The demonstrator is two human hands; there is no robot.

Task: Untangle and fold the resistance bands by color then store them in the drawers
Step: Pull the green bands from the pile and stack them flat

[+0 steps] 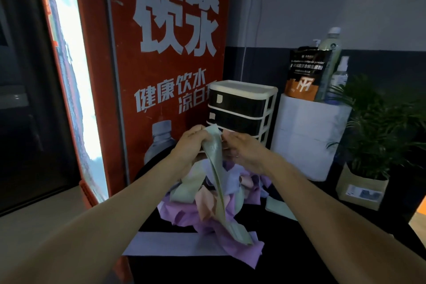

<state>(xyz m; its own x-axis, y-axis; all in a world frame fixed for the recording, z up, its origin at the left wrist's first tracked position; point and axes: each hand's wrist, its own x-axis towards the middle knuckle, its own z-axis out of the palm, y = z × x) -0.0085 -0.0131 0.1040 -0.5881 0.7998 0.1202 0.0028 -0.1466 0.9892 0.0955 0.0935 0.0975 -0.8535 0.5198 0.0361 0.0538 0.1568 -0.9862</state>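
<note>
Black table (322, 249) bears drawers (239, 110) behind tangled bands (214, 196).

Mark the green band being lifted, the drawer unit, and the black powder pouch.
green band (215, 157): head view, on the strip hanging below both hands.
drawer unit (239, 101): head view, on the top drawer's dark front.
black powder pouch (304, 69): head view, on its printed front face.

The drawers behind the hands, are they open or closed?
Closed: the two visible fronts of the drawers sit flush in the frame. The lower ones are hidden behind the hands.
</note>
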